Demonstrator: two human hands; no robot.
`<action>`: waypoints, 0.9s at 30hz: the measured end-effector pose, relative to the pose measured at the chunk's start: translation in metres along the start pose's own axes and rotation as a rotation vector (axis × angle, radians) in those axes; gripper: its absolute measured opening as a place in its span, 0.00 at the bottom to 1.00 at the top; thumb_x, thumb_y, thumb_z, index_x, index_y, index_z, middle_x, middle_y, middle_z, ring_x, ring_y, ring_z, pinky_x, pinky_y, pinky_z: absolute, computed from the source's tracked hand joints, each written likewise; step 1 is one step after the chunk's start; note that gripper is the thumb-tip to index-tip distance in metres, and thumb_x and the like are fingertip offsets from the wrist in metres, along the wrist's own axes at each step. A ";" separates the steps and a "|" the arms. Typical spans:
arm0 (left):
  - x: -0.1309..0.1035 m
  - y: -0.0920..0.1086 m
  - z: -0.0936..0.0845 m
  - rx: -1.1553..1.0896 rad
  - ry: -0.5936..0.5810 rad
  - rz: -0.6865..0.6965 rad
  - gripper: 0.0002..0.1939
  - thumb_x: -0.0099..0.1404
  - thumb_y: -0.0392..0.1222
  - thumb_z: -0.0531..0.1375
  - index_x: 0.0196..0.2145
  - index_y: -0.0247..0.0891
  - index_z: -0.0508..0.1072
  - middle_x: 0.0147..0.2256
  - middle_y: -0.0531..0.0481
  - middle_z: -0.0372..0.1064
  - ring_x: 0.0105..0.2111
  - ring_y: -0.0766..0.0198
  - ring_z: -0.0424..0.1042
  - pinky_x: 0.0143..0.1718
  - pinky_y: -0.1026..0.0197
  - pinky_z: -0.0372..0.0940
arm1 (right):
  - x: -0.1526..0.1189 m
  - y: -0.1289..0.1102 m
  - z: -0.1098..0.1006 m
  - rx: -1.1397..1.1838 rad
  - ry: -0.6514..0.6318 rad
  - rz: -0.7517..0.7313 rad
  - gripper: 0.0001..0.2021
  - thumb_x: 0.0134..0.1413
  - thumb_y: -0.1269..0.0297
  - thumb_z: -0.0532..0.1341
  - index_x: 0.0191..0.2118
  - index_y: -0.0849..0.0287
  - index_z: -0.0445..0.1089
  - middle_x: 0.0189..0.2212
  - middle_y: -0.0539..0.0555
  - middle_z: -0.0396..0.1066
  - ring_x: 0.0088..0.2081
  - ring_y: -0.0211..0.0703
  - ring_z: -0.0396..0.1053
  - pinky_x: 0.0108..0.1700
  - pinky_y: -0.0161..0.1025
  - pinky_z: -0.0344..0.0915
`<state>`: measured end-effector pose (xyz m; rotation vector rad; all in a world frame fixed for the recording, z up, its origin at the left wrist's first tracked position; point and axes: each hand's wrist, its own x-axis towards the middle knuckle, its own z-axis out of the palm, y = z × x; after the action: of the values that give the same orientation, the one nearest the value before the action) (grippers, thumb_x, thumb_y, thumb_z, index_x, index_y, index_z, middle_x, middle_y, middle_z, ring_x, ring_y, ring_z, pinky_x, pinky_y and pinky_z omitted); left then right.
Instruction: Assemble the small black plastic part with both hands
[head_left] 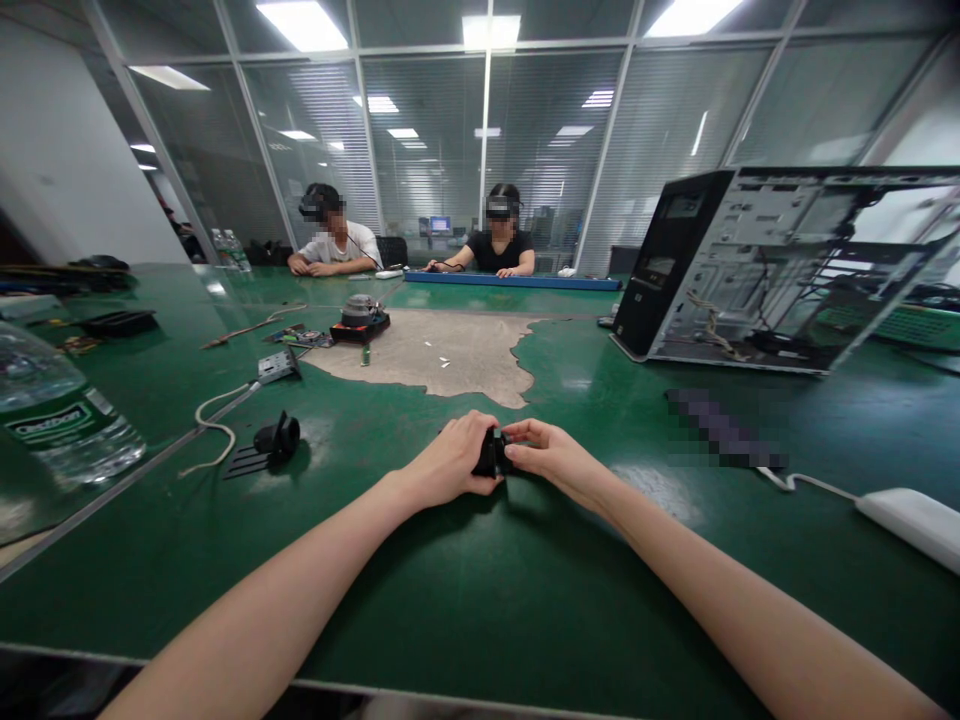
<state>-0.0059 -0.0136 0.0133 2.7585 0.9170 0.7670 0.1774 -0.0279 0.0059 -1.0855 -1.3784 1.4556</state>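
Just above the green table (570, 610), in the middle of the view, a small black part (493, 455) sits between both hands. My left hand (448, 462) is closed round its left side. At its right end, the thumb and fingers of my right hand (551, 455) pinch it. The fingers cover much of the part, so its exact kind cannot be made out. To the left on the table lies a black plastic piece with a round opening and flat prongs (274, 440).
An open computer case (750, 270) stands at the right. A white power bank or adapter (911, 520) with a cable lies near it. At the left are a water bottle (60, 410) and a metal connector box (278, 366). A heatsink fan (361, 315) rests farther back. Two people sit opposite.
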 end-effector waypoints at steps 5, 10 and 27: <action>0.000 0.001 -0.001 -0.016 0.006 0.016 0.25 0.50 0.42 0.60 0.44 0.37 0.54 0.39 0.46 0.58 0.39 0.56 0.61 0.40 0.54 0.59 | 0.005 0.002 0.007 -0.021 -0.036 -0.048 0.15 0.38 0.63 0.65 0.35 0.61 0.65 0.33 0.52 0.67 0.31 0.37 0.67 0.37 0.40 0.64; 0.000 0.001 0.000 -0.029 0.011 0.021 0.25 0.50 0.41 0.60 0.44 0.38 0.54 0.39 0.46 0.58 0.40 0.57 0.61 0.40 0.54 0.59 | 0.007 0.003 0.009 -0.105 -0.025 -0.105 0.14 0.38 0.63 0.64 0.34 0.60 0.64 0.33 0.52 0.67 0.33 0.38 0.66 0.37 0.39 0.64; 0.000 0.000 0.004 -0.061 0.031 0.031 0.26 0.50 0.40 0.60 0.44 0.37 0.53 0.40 0.46 0.56 0.40 0.57 0.60 0.42 0.54 0.59 | 0.004 0.003 0.013 -0.077 -0.035 -0.191 0.15 0.35 0.65 0.66 0.32 0.59 0.62 0.33 0.50 0.67 0.35 0.38 0.67 0.38 0.39 0.64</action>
<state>-0.0038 -0.0129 0.0098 2.7215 0.8430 0.8306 0.1635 -0.0279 0.0033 -0.9520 -1.5299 1.2974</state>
